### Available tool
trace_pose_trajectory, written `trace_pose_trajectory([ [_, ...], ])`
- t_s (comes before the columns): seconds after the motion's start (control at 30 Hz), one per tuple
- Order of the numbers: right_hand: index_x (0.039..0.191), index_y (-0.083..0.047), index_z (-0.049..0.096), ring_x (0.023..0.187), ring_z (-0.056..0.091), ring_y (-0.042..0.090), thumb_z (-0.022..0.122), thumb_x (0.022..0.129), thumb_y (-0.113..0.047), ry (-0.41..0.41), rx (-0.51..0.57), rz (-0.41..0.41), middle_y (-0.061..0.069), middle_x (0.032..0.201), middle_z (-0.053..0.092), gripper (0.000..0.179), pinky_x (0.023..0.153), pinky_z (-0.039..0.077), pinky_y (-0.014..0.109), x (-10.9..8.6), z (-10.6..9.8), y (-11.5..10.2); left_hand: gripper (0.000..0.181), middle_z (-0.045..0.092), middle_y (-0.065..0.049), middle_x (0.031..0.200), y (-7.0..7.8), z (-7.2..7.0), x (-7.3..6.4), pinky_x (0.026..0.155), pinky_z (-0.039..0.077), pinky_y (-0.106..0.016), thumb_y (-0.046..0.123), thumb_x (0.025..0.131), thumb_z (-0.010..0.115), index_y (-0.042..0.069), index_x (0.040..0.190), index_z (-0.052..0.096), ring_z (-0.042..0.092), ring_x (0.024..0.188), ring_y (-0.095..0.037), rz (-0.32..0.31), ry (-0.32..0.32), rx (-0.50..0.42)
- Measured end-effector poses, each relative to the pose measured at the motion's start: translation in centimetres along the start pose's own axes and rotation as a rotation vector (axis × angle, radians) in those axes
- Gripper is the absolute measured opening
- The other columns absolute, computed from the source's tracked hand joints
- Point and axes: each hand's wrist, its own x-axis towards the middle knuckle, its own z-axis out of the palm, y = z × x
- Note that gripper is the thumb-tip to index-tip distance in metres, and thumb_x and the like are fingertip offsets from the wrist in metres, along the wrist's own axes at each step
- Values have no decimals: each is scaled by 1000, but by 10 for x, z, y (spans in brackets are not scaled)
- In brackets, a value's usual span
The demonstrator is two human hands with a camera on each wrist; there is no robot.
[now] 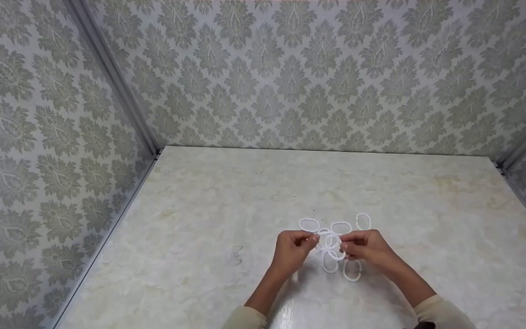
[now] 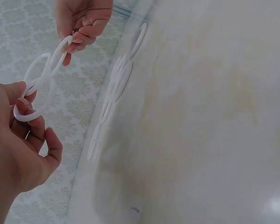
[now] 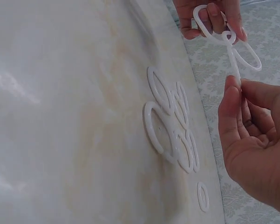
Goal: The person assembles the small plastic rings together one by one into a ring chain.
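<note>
Several white oval plastic rings are linked together between my two hands, above the table. My left hand [image 1: 289, 251] pinches one ring [image 2: 28, 115] of this group between thumb and fingers. From the other side, my right hand [image 1: 372, 249] grips another ring [image 3: 235, 65] by its end with thumb and fingertips. A further linked ring [image 3: 258, 61] hangs between the hands in the right wrist view. Whether the joint between the held rings is closed, I cannot tell. Under the hands, more white rings [image 3: 147, 119] lie flat on the table, some close together or overlapping.
The marbled pale tabletop [image 1: 190, 205] reaches to a patterned back wall [image 1: 290, 82]. At the left stands a patterned side wall [image 1: 21, 160]. One loose ring [image 1: 370, 221] lies just beyond the right hand. A small transparent piece [image 1: 236, 256] lies left of the left hand.
</note>
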Motion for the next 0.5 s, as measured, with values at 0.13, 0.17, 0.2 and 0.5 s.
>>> trace_pose_trajectory([
  [0.13,126,24,53,73,67,-1,68,96,-9,-5,21,17,-13,83,72,47,70,58,19,1,3,0,10,52,3,63,1,0,-1,54,35,-15,8,90,74,-1,92,80,42,56,1,4,13,17],
  [0.17,126,24,53,73,67,-1,67,96,-9,-7,28,22,-13,83,72,47,70,58,19,2,3,1,10,52,3,64,1,0,-1,54,35,-15,8,90,74,0,92,80,42,57,1,4,13,25],
  [0.2,126,24,52,73,67,-1,67,96,-8,-10,33,25,-13,82,72,47,70,58,18,2,3,1,10,53,2,64,1,-1,-1,54,35,-15,8,90,74,0,92,81,42,57,1,8,14,29],
  [0.5,125,22,54,75,67,-1,64,96,-6,-25,87,45,-12,84,72,42,70,58,18,2,4,3,8,58,-2,64,0,-1,-3,56,36,-14,9,89,75,3,89,81,44,58,2,37,33,64],
])
